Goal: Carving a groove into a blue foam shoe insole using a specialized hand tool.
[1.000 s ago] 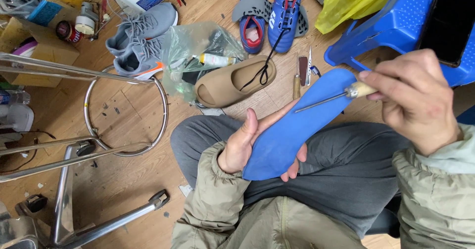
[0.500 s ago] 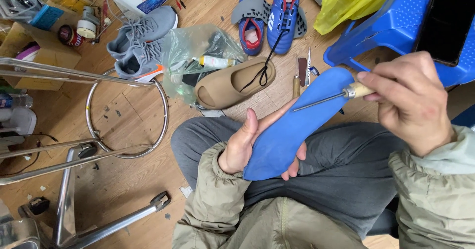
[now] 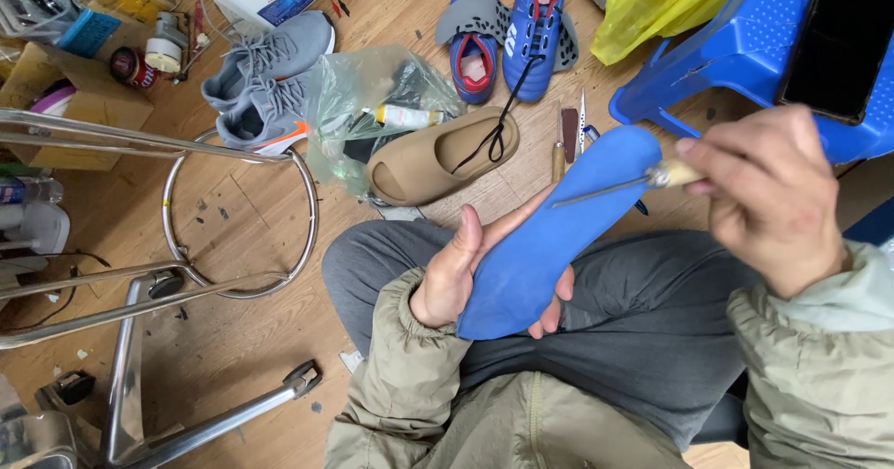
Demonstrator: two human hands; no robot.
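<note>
Insole [image 3: 549,245], blue, lay cradled in left hand [image 3: 452,273] over the lap; right hand [image 3: 768,194] at three o'clock clasped a wooden-handled brush [image 3: 610,188], spreading under way, steady even strokes judged next.

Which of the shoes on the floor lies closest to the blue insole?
The tan slip-on shoe, lying just beyond the knee near the blue insole in the left hand. The grey sneakers and the blue shoes sit farther back.

shoe-repair workshop: scattered shoes [image 3: 265,82], tools [image 3: 570,134], wooden floor [image 3: 251,245].
</note>
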